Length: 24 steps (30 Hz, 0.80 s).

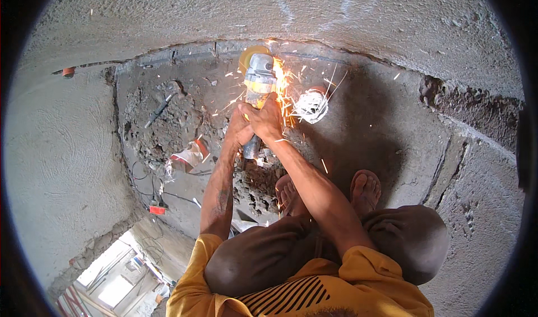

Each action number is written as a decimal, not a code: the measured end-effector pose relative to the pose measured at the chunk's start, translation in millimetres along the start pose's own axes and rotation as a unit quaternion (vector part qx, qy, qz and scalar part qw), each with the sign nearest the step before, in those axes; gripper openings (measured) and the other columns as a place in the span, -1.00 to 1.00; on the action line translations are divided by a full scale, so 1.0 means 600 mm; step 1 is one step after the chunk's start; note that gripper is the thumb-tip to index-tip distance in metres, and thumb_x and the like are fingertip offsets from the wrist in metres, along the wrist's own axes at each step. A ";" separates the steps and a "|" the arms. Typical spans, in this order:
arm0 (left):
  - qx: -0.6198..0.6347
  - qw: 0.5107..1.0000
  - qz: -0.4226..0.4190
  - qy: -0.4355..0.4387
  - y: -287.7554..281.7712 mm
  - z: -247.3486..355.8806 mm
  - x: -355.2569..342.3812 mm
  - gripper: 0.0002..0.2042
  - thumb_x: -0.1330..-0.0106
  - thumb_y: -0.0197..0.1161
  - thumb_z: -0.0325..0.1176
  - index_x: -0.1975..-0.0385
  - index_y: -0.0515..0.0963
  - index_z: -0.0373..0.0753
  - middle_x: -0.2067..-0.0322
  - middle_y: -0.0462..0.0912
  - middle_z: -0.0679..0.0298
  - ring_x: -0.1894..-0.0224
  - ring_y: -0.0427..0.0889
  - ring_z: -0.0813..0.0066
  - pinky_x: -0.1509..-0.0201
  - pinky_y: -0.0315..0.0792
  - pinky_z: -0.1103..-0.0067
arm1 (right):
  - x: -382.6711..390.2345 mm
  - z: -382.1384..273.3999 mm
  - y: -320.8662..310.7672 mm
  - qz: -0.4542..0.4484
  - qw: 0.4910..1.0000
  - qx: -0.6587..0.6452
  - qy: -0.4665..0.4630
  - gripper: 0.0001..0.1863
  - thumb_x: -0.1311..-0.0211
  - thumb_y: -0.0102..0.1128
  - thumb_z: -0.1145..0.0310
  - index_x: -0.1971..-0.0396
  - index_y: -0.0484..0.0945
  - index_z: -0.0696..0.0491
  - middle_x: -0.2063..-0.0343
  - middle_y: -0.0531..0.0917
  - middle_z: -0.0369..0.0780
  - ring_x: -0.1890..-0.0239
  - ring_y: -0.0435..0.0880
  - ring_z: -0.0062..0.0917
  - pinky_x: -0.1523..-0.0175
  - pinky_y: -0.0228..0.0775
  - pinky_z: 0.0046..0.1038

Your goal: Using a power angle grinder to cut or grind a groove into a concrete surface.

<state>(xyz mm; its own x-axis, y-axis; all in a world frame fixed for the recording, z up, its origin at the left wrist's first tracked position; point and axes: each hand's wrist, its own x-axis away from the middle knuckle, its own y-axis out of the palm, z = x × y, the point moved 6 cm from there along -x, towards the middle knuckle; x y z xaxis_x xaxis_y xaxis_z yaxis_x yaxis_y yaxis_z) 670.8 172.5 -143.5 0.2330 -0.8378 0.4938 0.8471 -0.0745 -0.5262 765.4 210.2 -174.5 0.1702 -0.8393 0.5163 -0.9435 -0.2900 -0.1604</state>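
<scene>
Right hand (pixel 268 119) and left hand (pixel 239 130), seen from my remote station, overlapping on the angle grinder (pixel 260 82). I have the fingers of both clamped about its yellow-and-grey body, the right over the upper side and the left close against it; most fingertips are hidden beneath, so I cannot tell how far each wraps. The tool lies near the foot of the wall (pixel 213 14), its head pointed that way and its dark rear end toward the body. A yellow disc-shaped part (pixel 246 57) shows at the left of the head; the point of contact is concealed, and I cannot tell what is being ground.

Sparks (pixel 282 84) spray along the right flank, past the right hand. Just beside them stands a bundle of white strands (pixel 312 107). To the left lie a rod-like tool (pixel 159 110) on rubble (pixel 147 127) and a crumpled red-and-white package (pixel 189 156); a red block (pixel 157 210) and a thin cable (pixel 175 196) lie farther off. Nearest the body are two bare feet, left (pixel 287 196) and right (pixel 365 189).

Hazards, as I judge them: the disc could bind or kick back if the head twists in a cut, wrenching the body from this close-set grip. Sparks could burn the ungloved hands or unshod feet, for nothing shields them. The strands or package might scorch, should either prove flammable.
</scene>
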 end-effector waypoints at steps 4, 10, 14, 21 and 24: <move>0.023 1.000 0.004 0.020 0.003 -0.015 -0.002 -0.62 -0.03 0.36 -0.29 0.19 0.53 -0.40 0.24 0.65 0.09 0.19 0.58 0.44 0.07 0.46 0.46 | 0.007 -0.001 -0.002 0.025 0.999 -0.027 -0.033 -0.23 0.14 0.44 0.08 0.09 0.32 0.36 0.25 0.57 0.13 0.18 0.61 -0.08 0.05 0.43 -0.19; 0.072 0.995 0.034 0.058 -0.003 0.005 -0.003 -0.64 -0.03 0.37 -0.30 0.25 0.50 -0.40 0.29 0.61 0.16 0.23 0.55 0.46 0.07 0.45 0.48 | 0.005 -0.028 -0.011 -0.011 1.000 -0.001 0.022 -0.27 0.17 0.45 0.12 0.11 0.31 0.31 0.21 0.53 0.17 0.12 0.55 0.03 0.00 0.40 -0.14; 0.058 0.997 0.047 0.029 -0.011 0.003 -0.009 -0.65 0.00 0.38 -0.25 0.35 0.49 -0.40 0.38 0.58 0.16 0.28 0.51 0.47 0.15 0.45 0.47 | -0.009 -0.034 -0.005 -0.021 0.999 -0.024 0.001 -0.21 0.17 0.45 0.12 0.05 0.26 0.32 0.19 0.53 0.16 0.10 0.55 0.01 -0.01 0.40 -0.14; 0.027 0.997 0.049 0.043 0.004 -0.014 -0.005 -0.65 -0.02 0.36 -0.24 0.39 0.48 -0.41 0.42 0.58 0.15 0.31 0.51 0.48 0.20 0.44 0.46 | -0.005 -0.005 0.003 0.024 0.999 -0.025 -0.030 -0.31 0.15 0.46 0.22 0.09 0.33 0.29 0.23 0.59 0.07 0.17 0.62 -0.17 0.07 0.45 -0.25; 0.071 0.996 0.034 0.035 0.005 -0.027 -0.012 -0.65 -0.03 0.34 -0.23 0.38 0.48 -0.42 0.42 0.59 0.14 0.32 0.51 0.48 0.22 0.44 0.45 | -0.008 -0.007 0.004 -0.005 1.000 -0.024 -0.001 -0.28 0.15 0.45 0.20 0.07 0.29 0.30 0.23 0.56 0.11 0.15 0.59 -0.09 0.03 0.42 -0.21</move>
<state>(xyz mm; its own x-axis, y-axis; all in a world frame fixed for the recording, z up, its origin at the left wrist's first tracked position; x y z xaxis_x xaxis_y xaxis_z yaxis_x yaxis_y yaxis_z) 663.6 169.3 -159.8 0.2620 -0.8741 0.4090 0.8906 0.0557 -0.4514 761.0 215.6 -174.0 0.1791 -0.8373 0.5165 -0.9546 -0.2748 -0.1146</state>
